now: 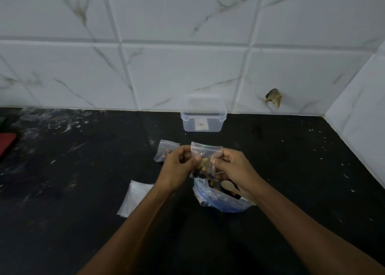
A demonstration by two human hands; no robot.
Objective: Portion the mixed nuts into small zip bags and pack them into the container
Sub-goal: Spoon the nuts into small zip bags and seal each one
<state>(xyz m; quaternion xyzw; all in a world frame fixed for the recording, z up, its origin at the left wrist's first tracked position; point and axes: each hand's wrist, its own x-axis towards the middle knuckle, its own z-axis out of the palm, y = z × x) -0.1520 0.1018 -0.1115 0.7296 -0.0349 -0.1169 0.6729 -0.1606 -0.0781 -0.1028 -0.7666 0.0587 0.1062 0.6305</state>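
Both hands hold one small zip bag (pixel 205 158) above the black desk (pixel 83 170): the left hand (pixel 177 166) pinches its left top corner, the right hand (pixel 231 166) its right side. Nuts sit in the lower half, so I judge it light, soft and slippery; the zip strip is the best place to grip. Behind stands the clear container (pixel 203 116), still without bags; its white label (pixel 201 125) has a red mark, too small to read. Another filled bag (pixel 164 149) lies near.
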